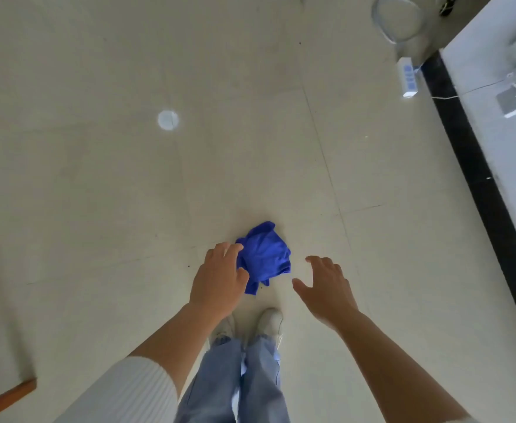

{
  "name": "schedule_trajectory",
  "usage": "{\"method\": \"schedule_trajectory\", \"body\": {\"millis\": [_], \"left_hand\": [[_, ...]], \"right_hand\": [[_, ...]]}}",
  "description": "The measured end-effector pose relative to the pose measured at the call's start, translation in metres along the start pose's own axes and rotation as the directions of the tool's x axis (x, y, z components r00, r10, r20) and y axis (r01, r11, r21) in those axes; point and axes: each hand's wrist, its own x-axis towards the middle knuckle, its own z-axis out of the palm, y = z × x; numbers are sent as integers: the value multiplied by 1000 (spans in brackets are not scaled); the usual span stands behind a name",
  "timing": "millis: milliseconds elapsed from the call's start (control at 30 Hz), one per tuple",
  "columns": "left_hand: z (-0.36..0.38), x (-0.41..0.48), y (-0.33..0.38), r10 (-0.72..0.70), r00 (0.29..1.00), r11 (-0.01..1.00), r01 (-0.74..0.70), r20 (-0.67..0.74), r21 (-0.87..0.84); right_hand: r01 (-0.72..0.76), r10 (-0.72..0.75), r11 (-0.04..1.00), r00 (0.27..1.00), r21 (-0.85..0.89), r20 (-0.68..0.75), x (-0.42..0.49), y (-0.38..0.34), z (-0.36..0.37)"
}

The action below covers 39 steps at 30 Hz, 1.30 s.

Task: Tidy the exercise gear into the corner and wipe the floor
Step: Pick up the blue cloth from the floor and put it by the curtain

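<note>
Left hand fingers spread, tips touching the cloth's left edge, not clamped. Right hand fingers apart, empty, just right of the cloth. Blue cloth crumpled on the floor, just ahead of the shoes. Soft, light, floppy; likely best pinched at the bunched middle.

left hand lowered, right hand splayed — empty
</note>
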Motion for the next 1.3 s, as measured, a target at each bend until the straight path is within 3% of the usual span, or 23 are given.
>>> {"method": "schedule_trajectory", "body": {"millis": [167, 333, 467, 600, 733, 867, 933, 1100, 1300], "left_hand": [[110, 70, -50, -28, 995, 1000, 29, 93, -4], [219, 123, -87, -102, 990, 995, 102, 95, 5], [288, 158, -120, 121, 985, 990, -129, 119, 58], [341, 185, -147, 326, 923, 919, -360, 204, 160], [375, 199, -151, 150, 945, 920, -241, 292, 308], [381, 217, -137, 87, 967, 908, -175, 238, 379], [377, 221, -136, 65, 969, 943, -137, 237, 304], [324, 213, -128, -37, 954, 989, 77, 298, -125], [198, 172, -65, -37, 944, 957, 128, 327, -259]], "right_hand": [[-28, 32, 998, 996, -59, 78, 97, 41, 81], [-29, 47, 993, 985, -112, 168, 182, 88, 169], [-11, 32, 990, 988, -140, 151, 248, 120, 226], [62, -33, 960, 994, -273, 108, 294, 148, 266], [142, -112, 890, 989, -433, 94, 318, 167, 294], [175, -196, 846, 981, -503, 12, 337, 174, 301], [183, -195, 867, 981, -463, 24, 336, 167, 293], [147, -143, 970, 989, -195, 36, 303, 147, 250], [36, -5, 972, 991, 232, -134, 217, 104, 142]]}}
